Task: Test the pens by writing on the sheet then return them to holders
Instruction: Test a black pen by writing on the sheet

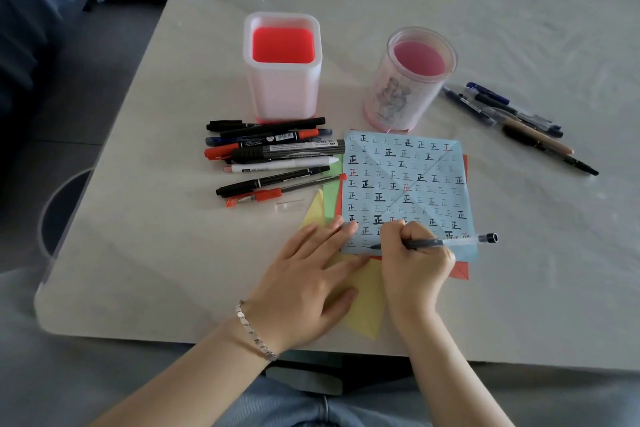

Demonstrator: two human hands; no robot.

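A light blue sheet [415,166] covered in small written characters lies on the table, over red, green and yellow sheets. My right hand [412,260] grips a clear-barrelled pen [464,239] with its tip on the sheet's lower left corner. My left hand [304,274] rests flat, fingers pressing the sheet's left edge. Behind stand a square white holder [282,94] with a red bottom and a round clear holder [401,94] with a pink bottom, both with no pens in them.
Several markers and pens [273,156] lie piled left of the sheet, with a clear pen cap [289,206] beside them. Several more pens [519,121] lie at the right. The table's rounded front edge [207,340] is close to my body.
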